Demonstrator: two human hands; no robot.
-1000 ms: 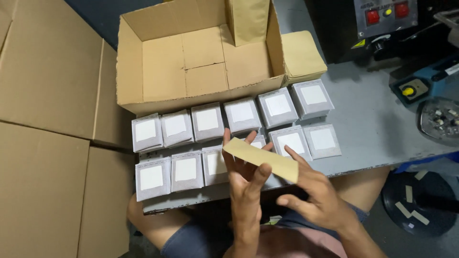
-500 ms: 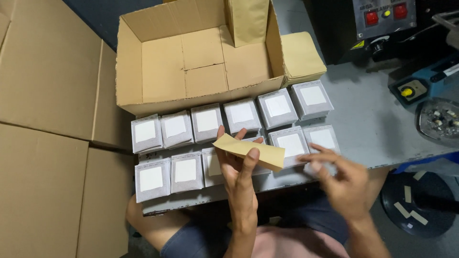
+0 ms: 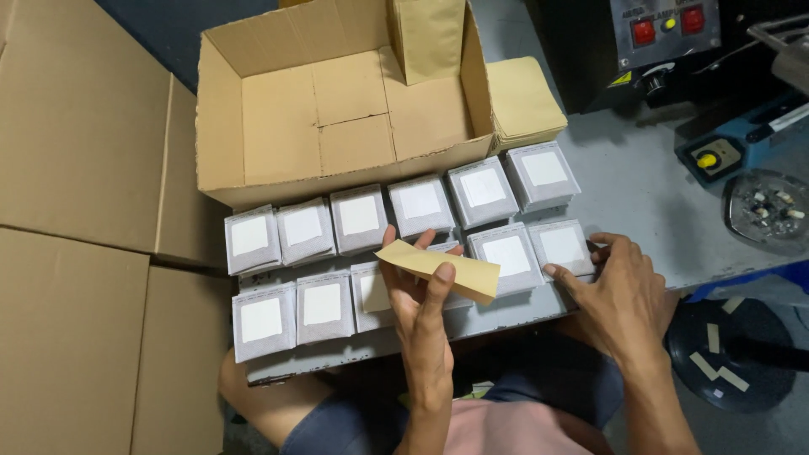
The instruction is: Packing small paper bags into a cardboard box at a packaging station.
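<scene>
My left hand [image 3: 421, 291] holds a flat tan paper envelope [image 3: 438, 268] level above the front row of small grey boxes with white labels [image 3: 359, 215]. The boxes stand in two rows on the grey table edge [image 3: 396, 341]. My right hand [image 3: 619, 291] rests fingers spread against the rightmost front grey box [image 3: 560, 247], touching its side. An open, empty cardboard carton [image 3: 337, 126] stands just behind the rows.
A stack of tan envelopes [image 3: 522, 97] lies right of the carton. Flattened cardboard sheets [image 3: 76, 168] cover the left side. A black machine with red buttons [image 3: 666, 34], a blue tool [image 3: 733, 143] and a round dish of small parts [image 3: 771, 206] are at right.
My right hand let go of the envelope and moved right, down onto the rightmost front box. My left hand keeps the envelope, now lifted slightly higher over the boxes.
</scene>
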